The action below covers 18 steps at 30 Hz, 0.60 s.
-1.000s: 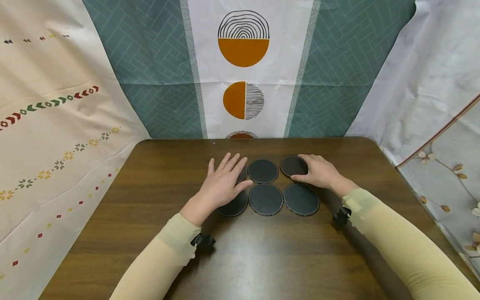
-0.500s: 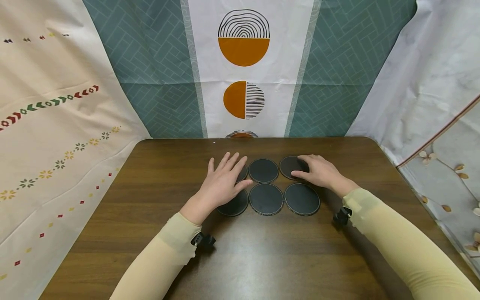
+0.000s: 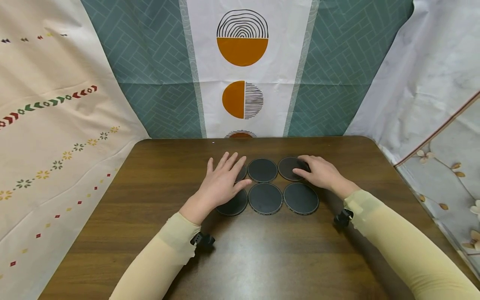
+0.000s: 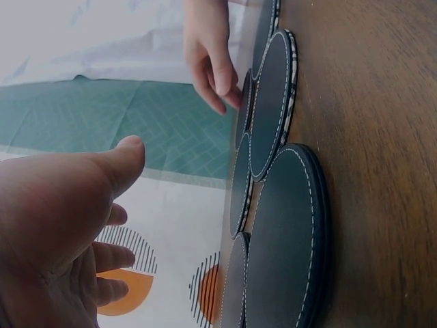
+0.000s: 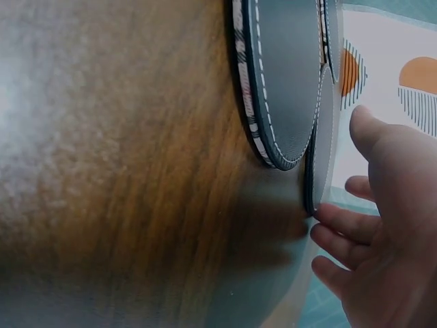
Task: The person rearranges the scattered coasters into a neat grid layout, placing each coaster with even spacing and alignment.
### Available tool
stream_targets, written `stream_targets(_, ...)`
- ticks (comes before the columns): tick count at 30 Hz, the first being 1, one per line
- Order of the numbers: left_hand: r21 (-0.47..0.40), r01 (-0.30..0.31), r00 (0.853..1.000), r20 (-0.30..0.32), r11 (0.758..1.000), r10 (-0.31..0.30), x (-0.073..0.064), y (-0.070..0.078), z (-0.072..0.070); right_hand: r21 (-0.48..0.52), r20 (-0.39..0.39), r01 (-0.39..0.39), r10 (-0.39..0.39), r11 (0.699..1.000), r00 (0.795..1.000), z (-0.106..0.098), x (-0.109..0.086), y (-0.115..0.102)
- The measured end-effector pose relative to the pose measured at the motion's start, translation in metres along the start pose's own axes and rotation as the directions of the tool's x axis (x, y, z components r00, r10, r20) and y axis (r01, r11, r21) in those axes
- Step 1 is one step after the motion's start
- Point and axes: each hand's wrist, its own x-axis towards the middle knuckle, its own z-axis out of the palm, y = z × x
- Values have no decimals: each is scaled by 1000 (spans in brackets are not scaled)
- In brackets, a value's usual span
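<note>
Black round coasters with pale stitched rims lie in two rows on the table. My left hand (image 3: 221,185) is spread, palm down, over the left pair, partly hiding the back-left coaster (image 3: 241,173) and front-left coaster (image 3: 235,204). The left wrist view has it apart from them. My right hand (image 3: 318,171) is at the right side of the back-right coaster (image 3: 288,168). In the right wrist view its fingertips touch that coaster's edge, while the thumb (image 5: 369,130) stands off the surface. Beside it are the back-middle coaster (image 3: 262,170), front-middle coaster (image 3: 265,198) and front-right coaster (image 3: 301,198).
The brown wooden table (image 3: 255,258) reaches back to a green and white curtain (image 3: 150,83). A cream patterned cloth (image 3: 56,125) hangs on the left and a white floral cloth (image 3: 442,104) on the right.
The back-right coaster has slid slightly left and nearer, closing its gap to the back-middle coaster. My right hand shifts a little with it. The left hand stays in place.
</note>
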Motion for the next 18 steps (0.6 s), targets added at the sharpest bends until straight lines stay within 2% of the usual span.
stream_targets(18, 4, -1, 1000, 9, 1000, 1, 3, 2, 1, -7, -12, -5, 5, 1000, 1000, 5, -6, 4)
